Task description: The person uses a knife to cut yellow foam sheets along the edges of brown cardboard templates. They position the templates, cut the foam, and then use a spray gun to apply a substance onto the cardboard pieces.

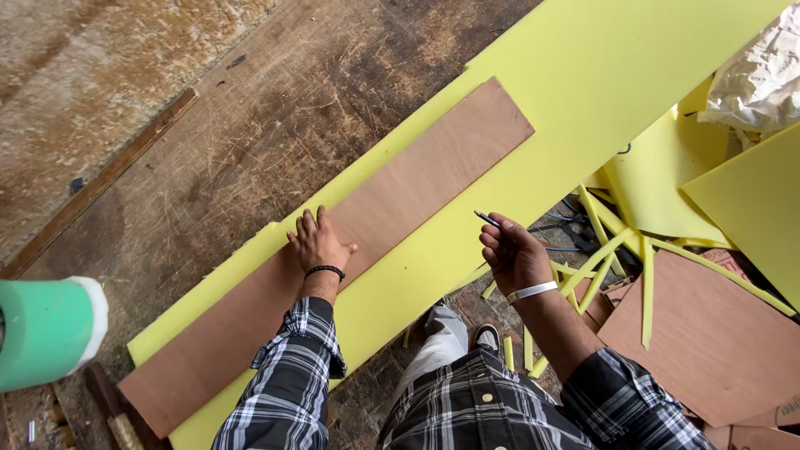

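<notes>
On the tabletop (275, 108), the left hand (317, 242) pressed flat, fingers spread, on the board (367, 225) over yellow foam (567, 92); at three o'clock, right hand (512, 254) fingers gripped a pen (487, 218).

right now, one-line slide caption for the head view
Left hand flat on plywood strip over yellow foam; right hand holds pen.

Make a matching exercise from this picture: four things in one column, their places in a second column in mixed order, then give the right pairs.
Things:
1. left hand
2. pen
3. plywood strip
4. green cylinder

Places:
A. lying along the yellow foam sheet
B. at the left edge of the view, over the wooden tabletop
C. pressed flat on the plywood strip
D. held in the right hand, off the foam's edge

Pairs: 1-C, 2-D, 3-A, 4-B
</notes>
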